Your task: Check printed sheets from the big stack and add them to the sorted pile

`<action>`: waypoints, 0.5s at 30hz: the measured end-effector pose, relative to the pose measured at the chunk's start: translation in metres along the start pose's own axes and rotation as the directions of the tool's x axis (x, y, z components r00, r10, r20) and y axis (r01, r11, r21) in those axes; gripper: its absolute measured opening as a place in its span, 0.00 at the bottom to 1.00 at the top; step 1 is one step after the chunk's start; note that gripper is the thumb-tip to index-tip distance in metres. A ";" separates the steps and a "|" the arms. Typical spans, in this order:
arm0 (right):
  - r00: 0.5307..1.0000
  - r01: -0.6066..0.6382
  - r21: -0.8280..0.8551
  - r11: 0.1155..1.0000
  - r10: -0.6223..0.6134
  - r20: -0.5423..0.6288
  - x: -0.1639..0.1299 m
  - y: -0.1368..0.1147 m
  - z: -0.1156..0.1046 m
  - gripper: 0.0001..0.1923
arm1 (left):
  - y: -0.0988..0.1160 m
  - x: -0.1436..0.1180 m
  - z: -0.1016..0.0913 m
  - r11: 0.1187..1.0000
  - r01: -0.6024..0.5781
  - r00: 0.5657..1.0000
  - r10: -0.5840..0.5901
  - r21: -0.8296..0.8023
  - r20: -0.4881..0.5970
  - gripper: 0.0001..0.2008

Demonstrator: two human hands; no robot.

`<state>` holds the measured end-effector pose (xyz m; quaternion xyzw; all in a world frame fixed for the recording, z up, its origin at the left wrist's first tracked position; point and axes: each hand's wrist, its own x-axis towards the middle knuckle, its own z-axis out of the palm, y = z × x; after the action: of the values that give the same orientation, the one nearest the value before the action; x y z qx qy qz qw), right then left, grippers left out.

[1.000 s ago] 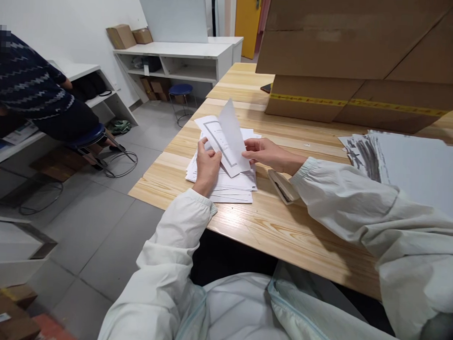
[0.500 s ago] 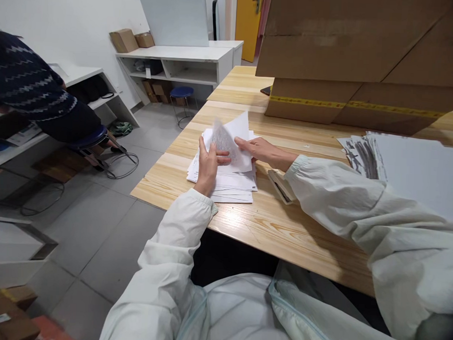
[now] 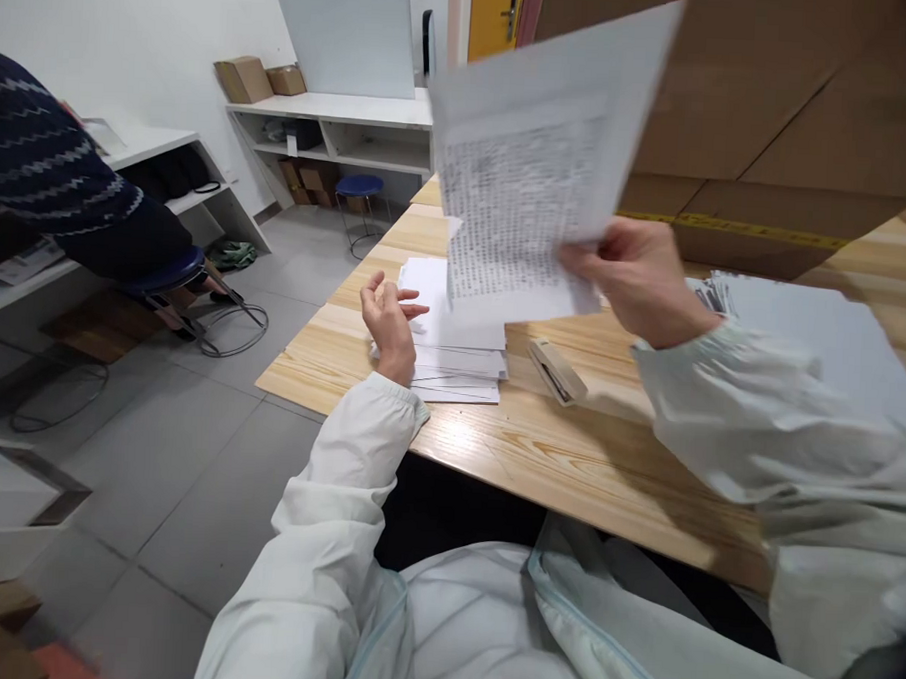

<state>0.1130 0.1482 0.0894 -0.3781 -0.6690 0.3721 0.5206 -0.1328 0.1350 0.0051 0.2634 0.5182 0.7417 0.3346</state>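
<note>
A printed sheet (image 3: 531, 173) is held up above the bench (image 3: 568, 455), pinched at its lower right edge by the right hand (image 3: 636, 277). The left hand (image 3: 386, 317) hovers loosely spread at the paper stack (image 3: 456, 355). A stapler (image 3: 557, 371) lies just beside the stack, cardboard boxes (image 3: 769, 143) behind.

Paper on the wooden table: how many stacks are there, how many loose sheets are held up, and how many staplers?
Paper stacks: 2, one by the left hand, one at right.
Held sheets: 1, in the right hand.
Staplers: 1.
Total: 4.
</note>
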 end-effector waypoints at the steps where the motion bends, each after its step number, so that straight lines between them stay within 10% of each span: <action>1: 0.999 -0.033 0.071 0.997 0.033 -0.013 -0.016 -0.007 -0.013 0.09 | 0.001 -0.001 0.000 1.000 -0.002 1.000 0.002 0.004 0.030 0.18; 6: 0.934 -0.341 0.231 0.911 0.357 -0.028 -0.109 -0.002 -0.051 0.12 | 0.017 -0.050 0.002 0.988 0.136 0.911 -0.095 -0.075 0.401 0.15; 10: 0.890 -0.437 0.254 0.863 0.455 -0.012 -0.155 0.020 -0.053 0.13 | 0.037 -0.125 -0.001 0.833 0.544 0.603 -0.300 -0.105 0.739 0.25; 15: 0.893 -0.451 0.197 0.870 0.440 0.097 -0.172 0.031 -0.044 0.12 | 0.035 -0.167 -0.005 0.656 0.750 0.506 -0.480 -0.090 0.716 0.19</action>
<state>0.1898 0.0124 -0.0019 -0.4545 -0.5321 0.5612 0.4419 -0.0378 -0.0047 0.0296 0.2181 0.2728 0.5188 0.7803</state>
